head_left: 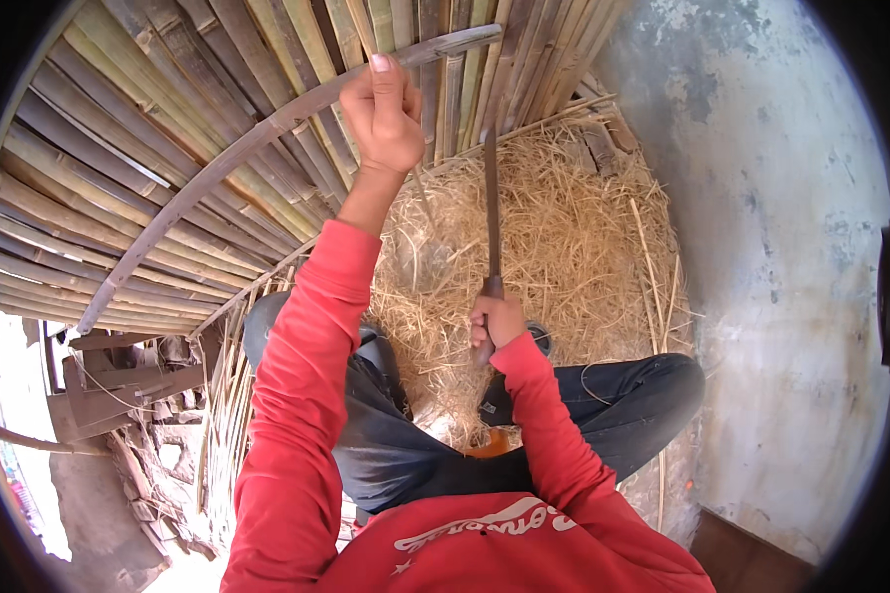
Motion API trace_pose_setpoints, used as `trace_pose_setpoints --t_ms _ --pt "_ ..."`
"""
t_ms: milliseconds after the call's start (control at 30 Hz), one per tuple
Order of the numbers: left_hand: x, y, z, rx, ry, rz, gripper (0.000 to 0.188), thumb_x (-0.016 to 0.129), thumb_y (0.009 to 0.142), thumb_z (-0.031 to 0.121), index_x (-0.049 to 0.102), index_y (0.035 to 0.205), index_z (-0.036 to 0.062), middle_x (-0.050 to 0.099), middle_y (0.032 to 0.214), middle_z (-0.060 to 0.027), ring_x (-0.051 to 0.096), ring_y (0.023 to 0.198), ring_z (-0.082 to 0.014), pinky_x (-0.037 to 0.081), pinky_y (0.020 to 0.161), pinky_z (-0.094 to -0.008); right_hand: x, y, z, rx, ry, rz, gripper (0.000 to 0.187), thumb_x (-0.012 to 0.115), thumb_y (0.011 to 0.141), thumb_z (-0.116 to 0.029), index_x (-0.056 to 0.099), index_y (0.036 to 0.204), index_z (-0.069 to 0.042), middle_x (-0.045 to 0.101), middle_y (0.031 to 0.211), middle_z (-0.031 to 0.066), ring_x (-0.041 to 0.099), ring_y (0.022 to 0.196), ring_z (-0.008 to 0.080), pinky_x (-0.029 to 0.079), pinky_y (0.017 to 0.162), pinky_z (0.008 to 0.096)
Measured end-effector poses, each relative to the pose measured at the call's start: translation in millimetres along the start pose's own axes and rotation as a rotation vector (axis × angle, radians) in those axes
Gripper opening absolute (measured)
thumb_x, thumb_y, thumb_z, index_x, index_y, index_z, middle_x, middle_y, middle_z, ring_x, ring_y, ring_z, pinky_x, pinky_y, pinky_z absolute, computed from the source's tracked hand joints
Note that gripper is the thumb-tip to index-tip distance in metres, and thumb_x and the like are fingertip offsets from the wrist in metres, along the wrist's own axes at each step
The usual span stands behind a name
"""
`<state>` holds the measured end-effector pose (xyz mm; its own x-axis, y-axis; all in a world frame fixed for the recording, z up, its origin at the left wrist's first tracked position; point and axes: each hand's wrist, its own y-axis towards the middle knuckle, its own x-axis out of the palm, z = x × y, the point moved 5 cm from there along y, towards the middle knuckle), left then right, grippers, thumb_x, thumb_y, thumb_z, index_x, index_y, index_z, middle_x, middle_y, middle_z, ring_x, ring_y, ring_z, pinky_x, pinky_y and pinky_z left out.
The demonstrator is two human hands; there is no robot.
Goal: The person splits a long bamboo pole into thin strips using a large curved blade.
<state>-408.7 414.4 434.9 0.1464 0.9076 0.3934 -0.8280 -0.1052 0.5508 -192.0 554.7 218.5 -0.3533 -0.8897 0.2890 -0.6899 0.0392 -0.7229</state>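
Observation:
My left hand (384, 117) is raised in front of the bamboo wall, fingers curled and thumb up. It is closed around a thin bamboo strip (362, 28); the strip's upper part shows above my thumb, and a thin end seems to hang below my fist. Lower and to the right, my right hand (499, 316) grips the dark handle of a long knife (493, 203). Its narrow blade points away from me, over the pale shavings (564, 252), with the tip near the foot of the wall. Blade and strip are apart.
A slatted bamboo wall (168, 109) with a curved crossbar (218, 170) rises ahead and left. A worn plaster wall (771, 247) stands at right. My bent legs (623, 400) frame the shavings. Long thin strips (225, 425) and wood scraps (133, 381) lie at left.

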Motion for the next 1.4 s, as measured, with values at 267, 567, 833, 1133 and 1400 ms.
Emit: trace_pose_setpoints --t_ms 267,567,833,1133,1400 --pt "17.7 -2.8 -8.1 0.019 0.011 0.016 0.056 0.045 0.105 0.044 0.030 0.063 0.0102 0.027 0.059 0.0021 0.019 0.048 -0.0081 0.017 0.043 -0.0277 -31.4 83.1 117.7 -0.376 -0.283 0.195 0.011 0.060 0.083 -0.009 0.057 0.073 -0.004 0.053 0.055 0.0056 0.050 0.041 0.0171 0.038 0.039 0.0345" --pt "-3.5 6.1 -5.7 0.081 0.045 0.057 0.055 0.044 0.106 0.044 0.034 0.064 0.0095 0.027 0.059 0.0023 0.021 0.048 -0.0084 0.018 0.042 -0.0266 -49.4 69.0 129.8 0.480 0.306 -0.250 0.015 0.057 0.078 -0.012 0.048 0.066 -0.013 0.042 0.054 -0.0005 0.041 0.043 0.0142 0.038 0.047 0.0338" --pt "-0.3 -2.9 -5.1 0.076 0.103 0.049 0.054 0.045 0.106 0.041 0.034 0.064 0.0094 0.029 0.060 0.0026 0.022 0.047 -0.0073 0.018 0.042 -0.0261 13.5 28.3 50.3 -0.219 -0.271 0.072 0.012 0.063 0.076 -0.013 0.055 0.071 -0.006 0.054 0.060 0.0033 0.050 0.047 0.0187 0.045 0.052 0.0383" --pt "-12.3 4.5 -2.1 0.060 0.057 0.093 0.056 0.047 0.106 0.040 0.036 0.060 0.0085 0.035 0.052 0.0035 0.032 0.045 -0.0054 0.024 0.041 -0.0268 -48.9 80.2 185.0 0.292 -0.062 -0.036 0.018 0.054 0.083 -0.014 0.054 0.067 -0.007 0.053 0.056 0.0073 0.048 0.041 0.0200 0.041 0.042 0.0384" --pt "-17.2 0.9 -2.8 0.061 0.127 0.088 0.055 0.044 0.106 0.043 0.033 0.064 0.0087 0.028 0.058 0.0016 0.021 0.048 -0.0082 0.018 0.042 -0.0264 -5.9 33.3 46.2 -0.022 0.084 0.016 0.015 0.055 0.080 -0.007 0.048 0.067 -0.005 0.048 0.057 0.0070 0.048 0.041 0.0181 0.041 0.041 0.0362"
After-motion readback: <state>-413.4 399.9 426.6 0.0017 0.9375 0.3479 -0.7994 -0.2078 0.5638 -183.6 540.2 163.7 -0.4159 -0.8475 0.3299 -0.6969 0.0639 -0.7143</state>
